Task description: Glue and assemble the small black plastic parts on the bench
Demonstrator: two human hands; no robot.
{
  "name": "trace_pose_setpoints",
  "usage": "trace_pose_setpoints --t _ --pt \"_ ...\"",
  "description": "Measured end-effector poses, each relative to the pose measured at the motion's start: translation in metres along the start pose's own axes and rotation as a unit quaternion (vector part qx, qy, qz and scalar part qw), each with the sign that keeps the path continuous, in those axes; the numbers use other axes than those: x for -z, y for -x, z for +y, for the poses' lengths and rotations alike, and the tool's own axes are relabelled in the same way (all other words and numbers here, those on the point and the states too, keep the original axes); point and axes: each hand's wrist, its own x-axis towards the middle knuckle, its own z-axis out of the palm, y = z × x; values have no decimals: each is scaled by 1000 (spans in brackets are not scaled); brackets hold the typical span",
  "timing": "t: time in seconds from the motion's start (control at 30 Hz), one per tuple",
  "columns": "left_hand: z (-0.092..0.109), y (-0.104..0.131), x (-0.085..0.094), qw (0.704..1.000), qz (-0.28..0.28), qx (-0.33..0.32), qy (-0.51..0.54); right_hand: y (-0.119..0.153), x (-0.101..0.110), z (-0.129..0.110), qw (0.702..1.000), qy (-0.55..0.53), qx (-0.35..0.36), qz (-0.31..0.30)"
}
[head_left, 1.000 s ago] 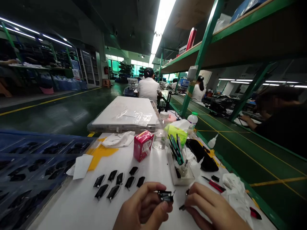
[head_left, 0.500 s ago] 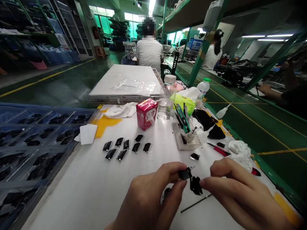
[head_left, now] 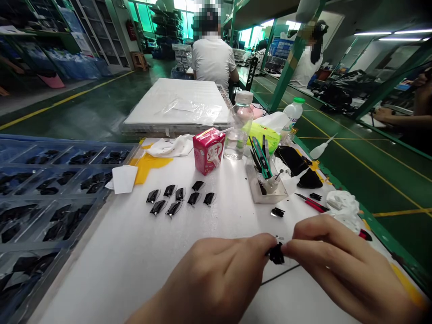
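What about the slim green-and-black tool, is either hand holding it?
No, the tool leans in the pale rectangular tray, while the left hand and right hand meet at a small black part.

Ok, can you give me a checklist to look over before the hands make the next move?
1. Left hand on the small black part: ok.
2. Right hand on that part too: ok.
3. Firm grip: cannot tell, the fingers hide much of it.
4. Nothing between the hands on the table: not ok, a thin dark rod lies there.
5. Red box upright: ok.
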Motion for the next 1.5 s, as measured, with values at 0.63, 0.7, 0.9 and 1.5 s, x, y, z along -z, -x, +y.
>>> trace_pose_setpoints --t 0.63,0.7,0.9,1.5 --pt "-6 1 -5 991 -16 55 123 -7 7 0 999 -44 -31 -11" --pt "-5 1 -5 990 -9 66 127 -7 7 0 998 -49 -36 -15" --pt "-1 -3 -4 983 0 99 157 -7 8 -1 996 -76 -48 -22" --pt "-1 -4 1 979 7 101 175 -6 10 -3 995 -73 -66 -17"
